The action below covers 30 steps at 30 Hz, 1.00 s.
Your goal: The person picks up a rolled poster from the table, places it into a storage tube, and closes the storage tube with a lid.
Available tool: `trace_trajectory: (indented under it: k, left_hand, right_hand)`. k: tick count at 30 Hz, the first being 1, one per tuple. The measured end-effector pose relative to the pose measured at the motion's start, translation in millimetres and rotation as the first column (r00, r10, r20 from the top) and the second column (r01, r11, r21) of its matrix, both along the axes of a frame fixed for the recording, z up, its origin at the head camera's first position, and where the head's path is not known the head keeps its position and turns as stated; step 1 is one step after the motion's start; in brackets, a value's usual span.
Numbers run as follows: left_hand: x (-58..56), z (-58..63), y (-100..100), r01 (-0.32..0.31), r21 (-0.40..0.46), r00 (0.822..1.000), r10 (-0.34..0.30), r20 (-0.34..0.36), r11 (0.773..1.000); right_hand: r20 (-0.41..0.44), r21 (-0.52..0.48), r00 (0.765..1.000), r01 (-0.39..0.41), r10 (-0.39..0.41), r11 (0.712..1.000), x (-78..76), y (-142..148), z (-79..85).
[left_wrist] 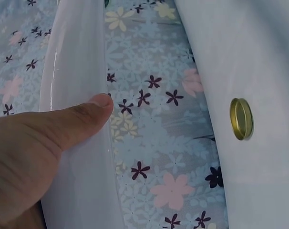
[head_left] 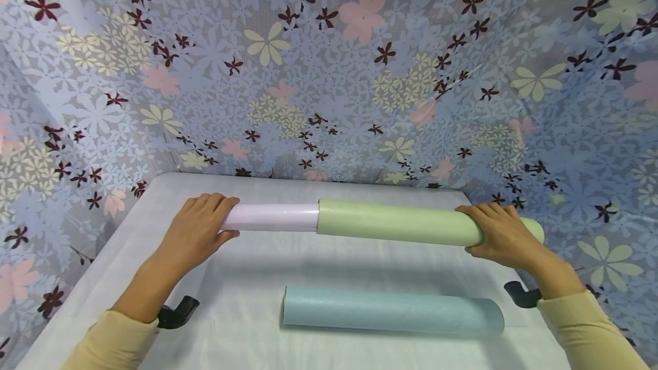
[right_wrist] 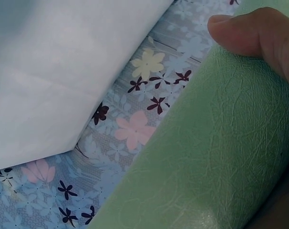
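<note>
My left hand (head_left: 200, 230) grips the left part of a pale lilac, glossy roll (head_left: 277, 217), with the thumb lying across it in the left wrist view. The roll's right end meets the open left end of a thicker light green tube (head_left: 390, 221) and disappears inside it. Near the green tube's right end, my right hand (head_left: 501, 233) grips it from above. Close up in the right wrist view, the tube's surface (right_wrist: 201, 133) has a wrinkled, leathery texture. Roll and tube are held level above the table, nearly in one line. A light blue tube (head_left: 390, 311) lies below them.
The table (head_left: 241, 301) has a white cover, and a floral curtain (head_left: 329, 73) hangs behind it. A small gold ring-shaped lid (left_wrist: 242, 119) lies on the white surface in the left wrist view. Black wrist mounts (head_left: 177, 313) stick out at both sleeves.
</note>
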State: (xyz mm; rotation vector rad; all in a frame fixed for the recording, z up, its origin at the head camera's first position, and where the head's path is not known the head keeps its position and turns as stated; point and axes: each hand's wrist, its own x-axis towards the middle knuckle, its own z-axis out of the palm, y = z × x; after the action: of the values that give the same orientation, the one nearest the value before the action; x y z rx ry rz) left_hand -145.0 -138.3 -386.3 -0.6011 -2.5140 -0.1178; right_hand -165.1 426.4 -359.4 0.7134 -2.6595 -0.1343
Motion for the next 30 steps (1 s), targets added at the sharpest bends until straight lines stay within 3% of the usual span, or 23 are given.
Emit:
trace_trajectory:
  k: [30]
  left_hand:
    - [-8.8,1.5,35.0,0.033,-0.019,0.998,-0.034,-0.059,0.999]
  right_hand:
    - [0.008,-0.001,1.0,0.0,0.0,1.0,-4.7,-6.4,0.2]
